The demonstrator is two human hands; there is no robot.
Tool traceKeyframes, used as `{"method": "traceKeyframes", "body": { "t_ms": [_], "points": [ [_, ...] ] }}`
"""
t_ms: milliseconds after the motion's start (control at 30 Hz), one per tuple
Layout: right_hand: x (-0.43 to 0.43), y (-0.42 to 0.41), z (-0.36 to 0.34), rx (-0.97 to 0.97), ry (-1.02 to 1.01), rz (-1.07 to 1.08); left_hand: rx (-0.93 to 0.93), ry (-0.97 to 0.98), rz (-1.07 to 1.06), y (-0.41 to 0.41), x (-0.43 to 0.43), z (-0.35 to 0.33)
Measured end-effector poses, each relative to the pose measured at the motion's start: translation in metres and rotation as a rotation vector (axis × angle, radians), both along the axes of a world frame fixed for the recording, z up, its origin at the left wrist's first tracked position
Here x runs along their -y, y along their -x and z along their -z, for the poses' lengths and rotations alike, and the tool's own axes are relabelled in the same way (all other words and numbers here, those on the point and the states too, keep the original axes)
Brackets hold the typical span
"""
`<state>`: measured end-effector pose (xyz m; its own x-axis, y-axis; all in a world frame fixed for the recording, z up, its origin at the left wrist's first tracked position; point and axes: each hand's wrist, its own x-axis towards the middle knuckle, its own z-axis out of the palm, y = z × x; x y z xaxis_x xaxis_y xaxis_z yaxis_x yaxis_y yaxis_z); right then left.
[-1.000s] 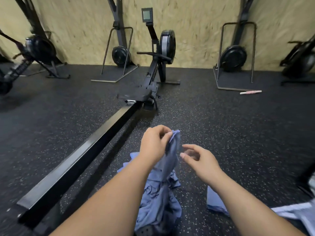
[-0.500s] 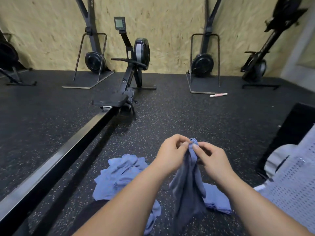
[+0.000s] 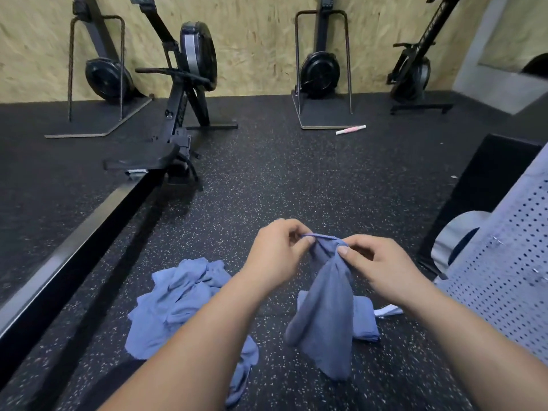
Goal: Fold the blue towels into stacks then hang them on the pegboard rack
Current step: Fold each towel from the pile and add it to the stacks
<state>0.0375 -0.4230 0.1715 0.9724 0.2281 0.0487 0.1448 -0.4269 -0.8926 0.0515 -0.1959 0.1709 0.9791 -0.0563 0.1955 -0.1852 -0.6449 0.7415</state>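
- Left hand (image 3: 274,256) and right hand (image 3: 378,264) are both pinching the top edge of a blue towel (image 3: 324,307), which is hanging at lower centre.
- Crumpled towels (image 3: 178,304) are lying lower left on the floor (image 3: 296,179).
- A folded stack (image 3: 366,321) is sitting behind the held towel.
- The pegboard rack (image 3: 510,271) is leaning at the right edge.

The towel (image 3: 326,307) you hold is a plain dusty blue with a brighter blue hem. The heap of towels (image 3: 178,304) is a paler blue. Your floor (image 3: 296,179) is black, speckled with white and tan flecks. The wall (image 3: 252,46) is straw-yellow with a flaked grain. The pegboard (image 3: 504,277) is pale grey, dotted with rows of dark holes. The rowing machine (image 3: 192,54) is black with a silver band.
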Motion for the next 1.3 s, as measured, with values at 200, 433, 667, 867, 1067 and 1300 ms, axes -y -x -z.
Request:
{"method": "traceKeyframes", "body": {
  "t_ms": [200,433,667,867,1067,1300],
  "points": [
    [0.019,-0.023,0.007,0.082,0.218,0.074,0.0,0.016,0.083,-0.027,-0.001,0.003],
    [0.033,-0.041,0.006,0.125,0.336,0.105,0.044,0.098,0.004,-0.05,-0.005,0.002],
    [0.035,-0.051,0.011,0.123,0.205,0.116,0.075,-0.012,0.073,-0.06,-0.008,0.002],
    [0.041,-0.053,0.007,0.106,0.245,0.056,0.17,-0.011,-0.126,-0.063,-0.02,-0.001],
    [0.063,-0.056,-0.002,0.125,0.376,0.104,0.205,0.052,-0.394,-0.065,-0.047,-0.007],
    [0.064,-0.053,0.003,0.135,0.301,0.104,0.107,0.157,-0.294,-0.065,-0.046,0.006]
  ]
}}
